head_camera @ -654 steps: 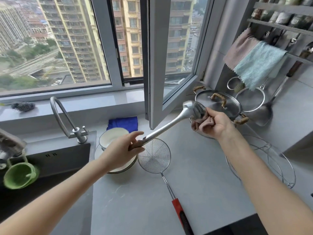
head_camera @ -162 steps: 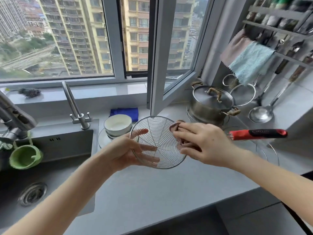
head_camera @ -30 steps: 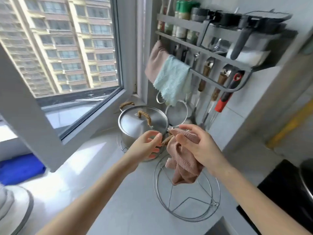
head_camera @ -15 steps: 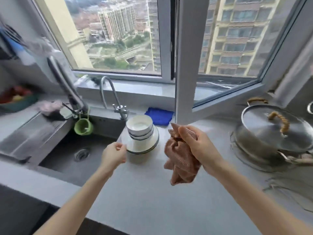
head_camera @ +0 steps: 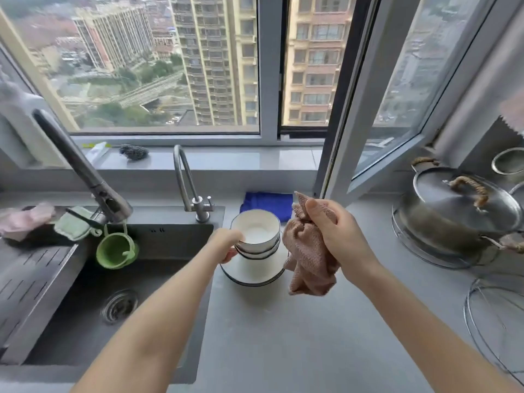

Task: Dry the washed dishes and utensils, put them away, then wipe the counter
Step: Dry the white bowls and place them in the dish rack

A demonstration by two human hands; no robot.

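Note:
A stack of white bowls (head_camera: 256, 229) with dark rims stands on white plates (head_camera: 252, 272) on the grey counter, just right of the sink. My left hand (head_camera: 228, 243) grips the left rim of the top bowl, thumb over its edge. My right hand (head_camera: 337, 234) holds a bunched pink-brown cloth (head_camera: 307, 256) in the air right of the stack, the cloth hanging down beside the plates.
A dark sink (head_camera: 107, 293) with two taps and a hanging green cup (head_camera: 116, 251) lies left. A folded blue cloth (head_camera: 268, 202) sits behind the bowls. A lidded steel pot (head_camera: 456, 211) and a wire rack (head_camera: 496, 316) stand right. An open window sash (head_camera: 377, 109) juts over the counter.
My left hand has reached forward and taken hold of the top bowl's rim. My right hand keeps the cloth, now close beside the stack. The view shifted nearer the bowls.

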